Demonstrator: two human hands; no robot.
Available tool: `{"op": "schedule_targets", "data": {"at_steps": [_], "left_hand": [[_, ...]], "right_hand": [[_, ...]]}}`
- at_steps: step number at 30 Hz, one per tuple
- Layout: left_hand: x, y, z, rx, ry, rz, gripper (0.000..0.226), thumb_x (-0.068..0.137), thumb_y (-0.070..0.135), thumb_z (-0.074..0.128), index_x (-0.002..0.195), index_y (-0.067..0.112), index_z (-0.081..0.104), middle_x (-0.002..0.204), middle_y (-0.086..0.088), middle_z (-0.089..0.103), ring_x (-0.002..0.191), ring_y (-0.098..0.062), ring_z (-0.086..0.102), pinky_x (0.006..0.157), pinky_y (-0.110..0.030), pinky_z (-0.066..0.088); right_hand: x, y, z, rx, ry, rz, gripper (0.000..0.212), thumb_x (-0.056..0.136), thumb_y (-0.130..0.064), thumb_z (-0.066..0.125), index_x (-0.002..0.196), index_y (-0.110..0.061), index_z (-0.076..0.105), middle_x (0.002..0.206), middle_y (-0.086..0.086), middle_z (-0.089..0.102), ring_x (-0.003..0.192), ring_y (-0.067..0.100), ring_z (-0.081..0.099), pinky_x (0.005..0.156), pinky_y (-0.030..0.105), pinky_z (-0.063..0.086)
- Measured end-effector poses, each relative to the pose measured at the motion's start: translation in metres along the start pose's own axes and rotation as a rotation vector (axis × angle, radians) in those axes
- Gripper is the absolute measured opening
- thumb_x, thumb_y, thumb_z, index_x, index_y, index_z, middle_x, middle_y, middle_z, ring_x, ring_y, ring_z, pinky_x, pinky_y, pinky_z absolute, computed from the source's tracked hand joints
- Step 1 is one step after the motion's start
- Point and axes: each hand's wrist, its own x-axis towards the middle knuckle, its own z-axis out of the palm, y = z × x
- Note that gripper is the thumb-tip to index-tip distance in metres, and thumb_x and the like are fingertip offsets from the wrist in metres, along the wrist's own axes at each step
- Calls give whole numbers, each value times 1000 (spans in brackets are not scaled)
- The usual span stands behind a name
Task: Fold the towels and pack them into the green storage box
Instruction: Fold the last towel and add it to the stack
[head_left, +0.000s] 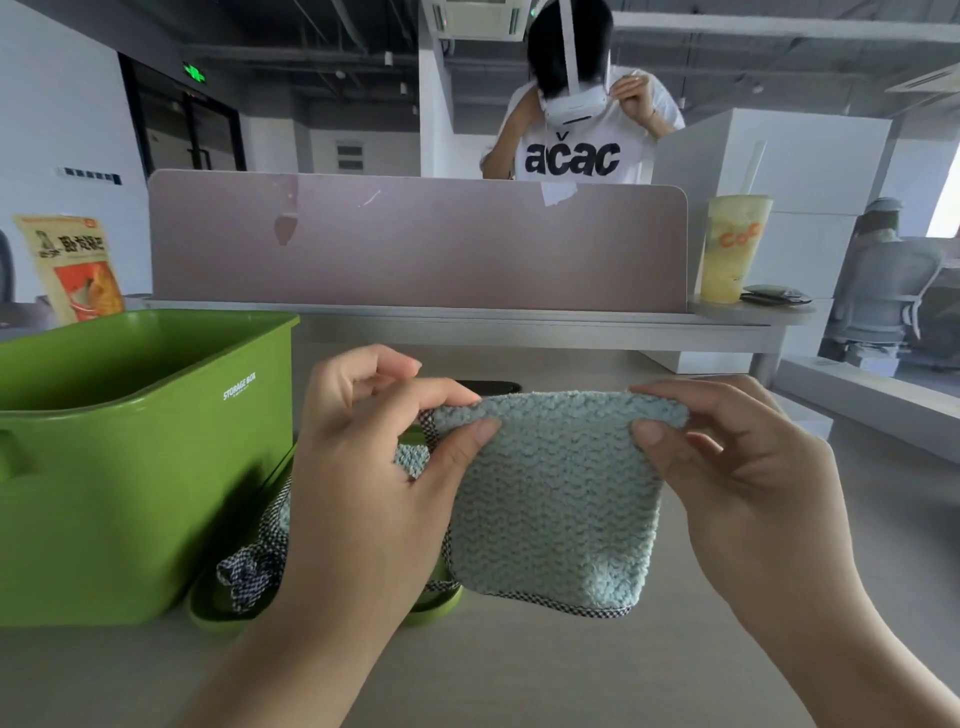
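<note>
Above the pale tabletop (519, 670), both hands hold up a folded, light blue-green towel (561, 499) with a black-and-white checked trim. The left hand (374, 467) pinches the towel's upper left corner, thumb in front and fingers (447, 397) closed behind the top edge. The right hand (737, 467) pinches the upper right corner the same way, thumb pressed on the front face. The towel hangs between them, its lower edge just over the tabletop.

To the left stands the green storage box (130, 467), open at the top, with "STORAGE BOX" printed on its side; what lies inside it cannot be seen. Just beside the box, behind the left hand, a green lid (431, 605) lies flat on the tabletop, and another towel (260, 551) with the same checked trim lies crumpled on it.

Along the far edge of the tabletop runs a mauve divider panel (415, 244). A snack bag (72, 265) stands behind the box at the left, and a yellow drink cup (732, 249) with a straw stands at the right end of the panel. Beyond the panel, a person in a white printed shirt (571, 156) wears a headset.
</note>
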Motion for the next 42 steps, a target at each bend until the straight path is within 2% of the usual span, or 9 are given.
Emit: {"op": "schedule_targets", "data": {"at_steps": [5,8,11,14,17,22,24,34,42], "left_hand": [[1,15,-3,-309,-97,-229,15,75,45,70,82,34,63,77,21,67,59,-11,58,52,-14,43],[0,24,0,-592,-135,-523,19,69,34,71,81,21,65,61,18,65,54,4,56,55,-6,41],[0,24,9,-806,-243,-948,32,69,40,69,88,15,70,75,0,75,72,-15,71,67,-25,53],[-2,25,11,-984,-428,-1331,35,79,39,63,81,6,74,74,-11,76,64,-21,73,57,-22,55],[-9,25,11,-1124,-577,-1360,43,74,43,63,98,8,75,97,-13,75,88,-28,72,83,-38,51],[-15,30,10,-993,-820,-1216,33,71,33,68,97,14,69,84,4,77,73,-7,73,61,-18,53],[-17,27,10,-997,-864,-1184,31,72,18,69,100,6,69,92,-7,76,77,-18,73,58,-25,57],[-15,19,16,-949,-541,-1276,20,85,9,64,99,-4,57,93,-23,72,70,-31,72,52,-35,58],[-4,1,11,-848,-649,-1318,32,93,22,56,106,-7,55,106,-30,66,79,-36,69,59,-39,60]], "right_hand": [[0,-1,-4,204,-45,88,23,67,-43,68,85,-29,69,92,-9,66,87,17,63,79,28,48],[-1,-5,-2,445,-123,298,46,63,-53,75,80,-11,66,77,11,60,73,23,54,67,30,45],[-3,-9,3,550,-102,623,31,79,-35,63,79,-3,63,79,18,61,73,30,57,68,40,48],[-5,-9,7,545,-89,790,28,90,-25,57,91,1,65,87,22,69,76,33,65,72,43,53],[-4,-7,6,527,-64,874,30,93,-26,54,99,0,66,96,22,72,77,35,67,73,48,56],[0,0,2,526,-4,958,29,93,-27,56,98,-1,67,90,20,74,69,33,69,68,47,57],[0,4,2,579,-21,1025,33,92,-31,56,101,-1,67,91,22,73,74,35,71,70,47,59],[-2,2,8,879,-272,1198,31,83,-25,58,72,-1,74,67,14,70,48,24,67,42,28,54],[-8,3,20,717,-277,1079,24,90,-5,52,103,10,65,93,23,73,66,26,72,51,28,57]]}}
